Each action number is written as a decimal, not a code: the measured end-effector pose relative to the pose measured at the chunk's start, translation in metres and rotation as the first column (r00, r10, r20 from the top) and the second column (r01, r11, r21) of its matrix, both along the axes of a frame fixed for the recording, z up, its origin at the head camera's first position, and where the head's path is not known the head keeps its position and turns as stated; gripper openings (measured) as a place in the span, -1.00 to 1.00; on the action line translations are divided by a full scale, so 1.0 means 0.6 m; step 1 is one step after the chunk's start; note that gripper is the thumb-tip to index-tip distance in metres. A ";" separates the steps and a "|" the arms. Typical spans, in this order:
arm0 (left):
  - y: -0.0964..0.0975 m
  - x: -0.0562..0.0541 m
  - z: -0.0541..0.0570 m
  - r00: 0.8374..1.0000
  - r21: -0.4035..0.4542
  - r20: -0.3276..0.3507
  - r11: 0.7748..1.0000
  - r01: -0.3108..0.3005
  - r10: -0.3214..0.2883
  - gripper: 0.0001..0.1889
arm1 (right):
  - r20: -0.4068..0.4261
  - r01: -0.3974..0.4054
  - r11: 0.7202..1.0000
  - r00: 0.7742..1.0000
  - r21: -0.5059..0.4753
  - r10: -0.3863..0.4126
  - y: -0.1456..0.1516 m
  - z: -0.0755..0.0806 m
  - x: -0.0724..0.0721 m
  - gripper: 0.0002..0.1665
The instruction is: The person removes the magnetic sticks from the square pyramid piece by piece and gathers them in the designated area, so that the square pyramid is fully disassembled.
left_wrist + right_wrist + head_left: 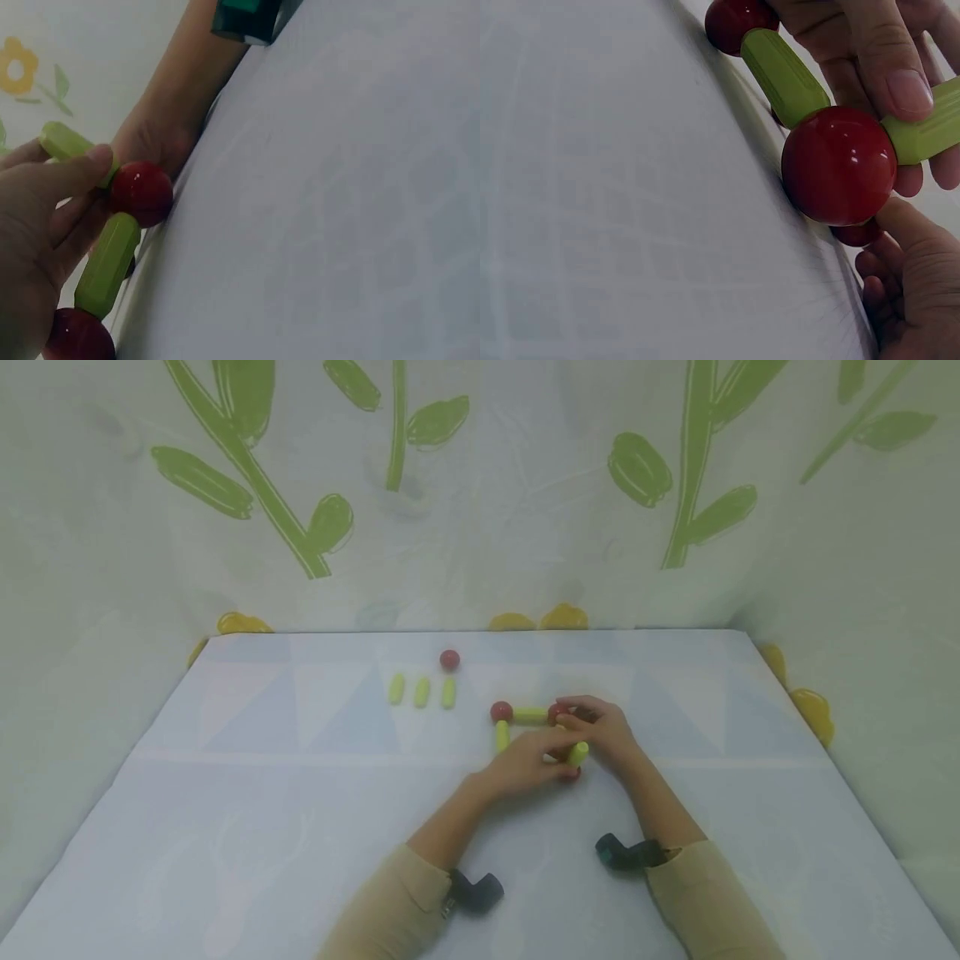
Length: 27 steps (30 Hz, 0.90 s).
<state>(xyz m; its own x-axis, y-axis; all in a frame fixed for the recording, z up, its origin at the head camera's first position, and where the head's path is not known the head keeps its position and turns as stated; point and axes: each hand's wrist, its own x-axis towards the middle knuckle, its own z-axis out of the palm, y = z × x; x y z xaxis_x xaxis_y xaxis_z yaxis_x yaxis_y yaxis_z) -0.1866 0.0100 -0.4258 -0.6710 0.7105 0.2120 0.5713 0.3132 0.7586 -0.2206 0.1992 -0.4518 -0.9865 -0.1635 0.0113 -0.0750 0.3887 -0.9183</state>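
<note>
Red balls and yellow-green rods are joined into a frame lying on the table. My left hand pinches a yellow-green rod between thumb and finger; it rises from the near right red ball. At the far right corner, my right hand holds another red ball in its fingers. A rod links that ball to the far left red ball, from which another rod runs toward me. The left hand hides part of the frame in the head view.
Left of the frame, loose yellow-green rods lie in a row, one with a red ball at its far end. The white table meets a leaf-patterned cloth at the back.
</note>
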 end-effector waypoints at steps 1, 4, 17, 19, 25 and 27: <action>0.000 0.001 0.000 0.999 -0.006 -0.031 1.000 -0.005 0.004 -0.50 | -0.009 -0.005 1.000 1.000 0.003 0.005 0.000 0.000 0.000 -0.51; 0.000 0.004 0.001 0.994 -0.009 -0.112 1.000 -0.013 0.012 -0.45 | -0.016 -0.001 1.000 1.000 0.025 0.001 0.001 -0.001 -0.002 -0.50; -0.003 0.006 -0.003 0.967 -0.019 -0.256 1.000 -0.018 0.012 -0.44 | 0.008 0.007 0.998 1.000 0.063 -0.008 0.000 0.005 0.001 -0.47; -0.004 0.006 -0.004 0.955 -0.014 -0.295 1.000 -0.023 0.018 -0.45 | 0.007 0.006 0.998 1.000 0.059 -0.006 0.000 0.004 0.000 -0.46; -0.006 0.007 0.003 0.968 0.027 -0.244 0.998 -0.050 0.055 -0.39 | -0.027 0.006 0.999 1.000 0.038 -0.005 0.000 0.001 -0.001 -0.55; -0.007 0.007 0.007 0.991 0.038 -0.119 0.997 -0.062 0.066 -0.34 | -0.036 0.000 1.000 0.999 0.024 0.001 0.001 0.002 -0.001 -0.59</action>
<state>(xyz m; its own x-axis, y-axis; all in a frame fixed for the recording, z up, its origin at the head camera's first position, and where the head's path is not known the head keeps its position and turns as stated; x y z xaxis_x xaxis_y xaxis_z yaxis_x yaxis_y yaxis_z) -0.1822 0.0058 -0.4215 -0.6832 0.6578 0.3170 0.6386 0.3277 0.6963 -0.2213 0.1999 -0.4506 -0.9854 -0.1649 0.0425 -0.1078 0.4106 -0.9054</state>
